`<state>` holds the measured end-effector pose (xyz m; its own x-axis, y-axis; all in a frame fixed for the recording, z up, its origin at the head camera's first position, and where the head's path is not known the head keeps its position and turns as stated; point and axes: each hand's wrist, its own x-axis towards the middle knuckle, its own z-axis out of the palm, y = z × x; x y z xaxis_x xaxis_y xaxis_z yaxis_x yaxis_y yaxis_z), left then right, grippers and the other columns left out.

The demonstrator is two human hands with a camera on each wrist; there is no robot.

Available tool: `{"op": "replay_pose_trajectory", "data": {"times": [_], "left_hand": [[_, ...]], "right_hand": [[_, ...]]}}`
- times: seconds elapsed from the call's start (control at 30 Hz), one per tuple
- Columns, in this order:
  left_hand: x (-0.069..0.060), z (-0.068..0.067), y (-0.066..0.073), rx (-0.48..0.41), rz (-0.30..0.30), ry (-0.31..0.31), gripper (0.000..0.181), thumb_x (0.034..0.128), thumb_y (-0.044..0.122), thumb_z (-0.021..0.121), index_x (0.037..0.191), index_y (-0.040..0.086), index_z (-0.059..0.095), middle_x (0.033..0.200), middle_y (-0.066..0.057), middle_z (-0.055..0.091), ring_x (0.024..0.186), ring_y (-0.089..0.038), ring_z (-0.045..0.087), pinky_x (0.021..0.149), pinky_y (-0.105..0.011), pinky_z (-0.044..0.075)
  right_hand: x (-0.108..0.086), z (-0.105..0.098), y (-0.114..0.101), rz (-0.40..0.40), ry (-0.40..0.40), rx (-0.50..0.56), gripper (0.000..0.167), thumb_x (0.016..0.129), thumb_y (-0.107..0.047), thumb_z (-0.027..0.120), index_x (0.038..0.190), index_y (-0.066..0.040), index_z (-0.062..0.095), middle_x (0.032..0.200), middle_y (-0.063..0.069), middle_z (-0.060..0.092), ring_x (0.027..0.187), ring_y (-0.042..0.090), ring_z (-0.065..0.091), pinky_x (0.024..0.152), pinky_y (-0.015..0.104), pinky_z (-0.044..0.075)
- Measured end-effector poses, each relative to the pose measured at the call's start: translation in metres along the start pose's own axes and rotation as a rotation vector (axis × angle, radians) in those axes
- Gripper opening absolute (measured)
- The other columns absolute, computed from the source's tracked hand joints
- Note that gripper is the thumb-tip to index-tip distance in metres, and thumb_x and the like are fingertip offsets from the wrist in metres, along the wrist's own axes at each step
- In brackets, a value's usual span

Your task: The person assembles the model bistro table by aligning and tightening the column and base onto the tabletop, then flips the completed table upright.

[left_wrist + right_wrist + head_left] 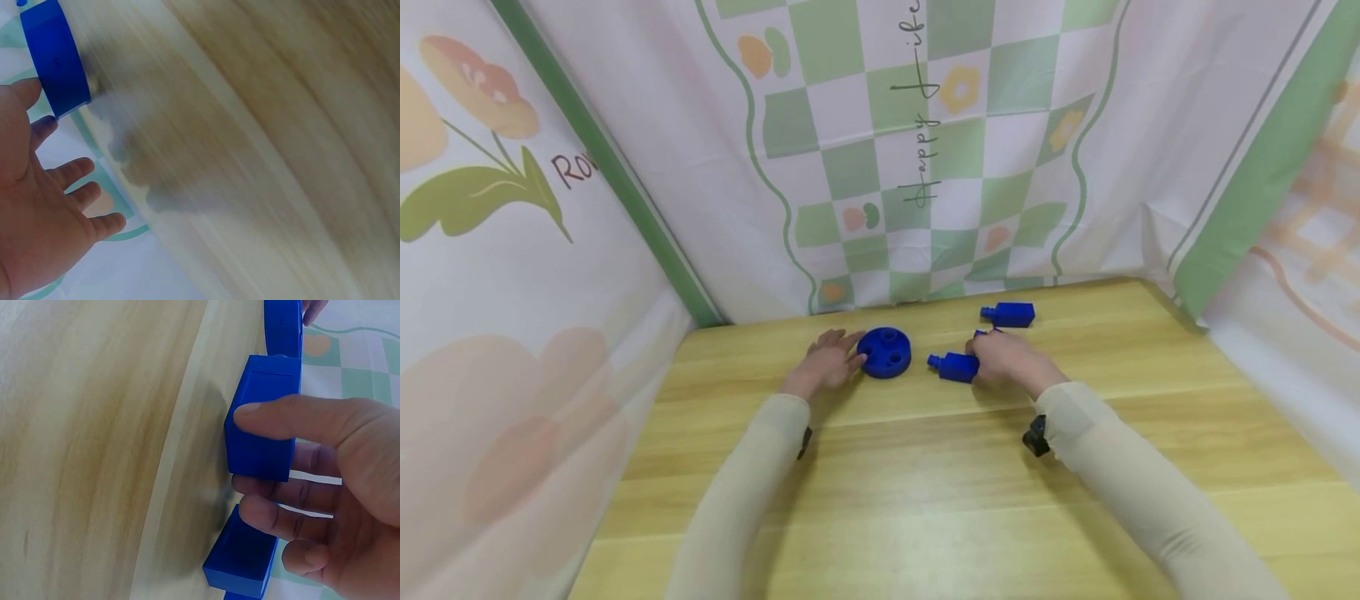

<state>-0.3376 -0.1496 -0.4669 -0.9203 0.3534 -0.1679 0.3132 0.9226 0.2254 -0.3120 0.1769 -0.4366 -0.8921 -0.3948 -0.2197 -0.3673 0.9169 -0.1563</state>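
Note:
A round blue disc with several holes (pixel 887 367) lies on the wooden table. My left hand (pixel 829 362) is at its left side, fingers spread, thumb and index fingertip touching the rim of the disc (pixel 55 56) in the left wrist view. To the right, my right hand (pixel 1013 360) pinches a blue block with a narrow neck (pixel 957 367), thumb on one face of the block (pixel 262 447) and fingers behind it. A second block (pixel 242 547) is beside the curled fingers, mostly hidden by the hand in the head view.
Another necked blue block (pixel 1011 315) lies farther back on the table (pixel 880 500), near its back edge. Behind the table hangs a green and white checked cloth (pixel 898 167), with patterned cloth on both sides as well.

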Motion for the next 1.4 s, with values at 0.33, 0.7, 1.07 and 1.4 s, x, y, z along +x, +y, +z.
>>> {"op": "replay_pose_trajectory", "data": {"times": [0.33,0.7,1.07,1.4], "left_hand": [[-0.001,0.0,0.002,0.0,-0.004,-0.015,0.057,0.1078,0.047,0.032,0.16,0.028,0.021,0.165,-0.018,0.022,0.155,-0.037,0.013,0.124,-0.059,0.016],[0.0,0.002,0.001,0.017,0.005,-0.005,0.057,0.1079,0.048,0.03,0.16,0.027,0.022,0.164,-0.02,0.025,0.154,-0.039,0.016,0.123,-0.058,0.019],[0.0,0.006,0.0,-0.003,-0.008,-0.001,0.056,0.1078,0.049,0.028,0.16,0.031,0.02,0.164,-0.02,0.025,0.154,-0.038,0.016,0.123,-0.06,0.019],[-0.002,0.007,-0.001,-0.018,-0.007,-0.007,0.057,0.1075,0.051,0.027,0.161,0.032,0.018,0.164,-0.019,0.024,0.155,-0.038,0.015,0.123,-0.062,0.016]], "right_hand": [[-0.001,0.0,0.003,0.006,0.01,0.019,0.041,0.084,-0.022,0.075,0.123,-0.008,0.067,0.112,0.013,0.072,0.104,0.034,0.068,0.093,0.054,0.054],[0.002,-0.004,0.004,-0.029,0.167,0.147,0.045,0.089,-0.031,0.073,0.127,-0.008,0.065,0.121,0.015,0.071,0.115,0.039,0.064,0.1,0.056,0.05],[0.007,-0.008,0.002,-0.04,0.297,0.228,0.05,0.089,-0.036,0.073,0.128,-0.006,0.064,0.116,0.013,0.072,0.109,0.034,0.068,0.096,0.051,0.053],[0.01,-0.015,-0.007,-0.021,0.346,0.299,0.053,0.09,-0.044,0.069,0.13,-0.009,0.064,0.109,0.011,0.073,0.099,0.028,0.067,0.088,0.047,0.053]]}}
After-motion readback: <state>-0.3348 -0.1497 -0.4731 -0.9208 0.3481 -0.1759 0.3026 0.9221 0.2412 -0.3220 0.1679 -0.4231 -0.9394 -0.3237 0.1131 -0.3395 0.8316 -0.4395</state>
